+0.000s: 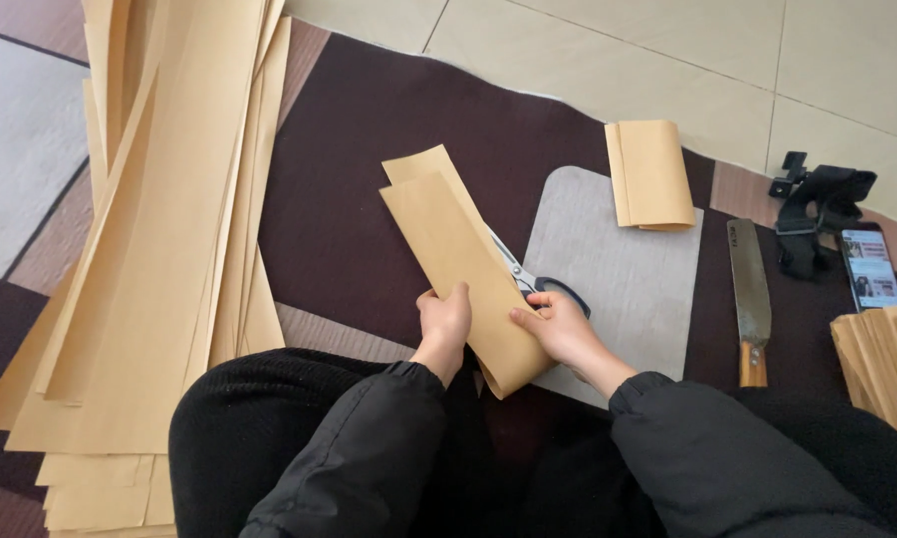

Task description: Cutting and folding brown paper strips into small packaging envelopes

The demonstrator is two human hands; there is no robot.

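Note:
A folded strip of brown paper [463,259] slants from the upper left toward my lap. My left hand [444,321] grips its left edge. My right hand [558,329] pinches its right edge near the lower end. Just behind the paper lie scissors [533,282] with a dark handle loop, partly hidden by the strip and close to my right fingers. Both hands hover over the near edge of a grey mat [618,274].
A tall stack of long brown paper sheets [169,229] lies on the left. A folded brown piece [652,174] rests at the mat's far edge. A broad knife with a wooden handle [750,294], a phone [872,269], a black clip mount [817,209] and more paper [892,364] sit to the right.

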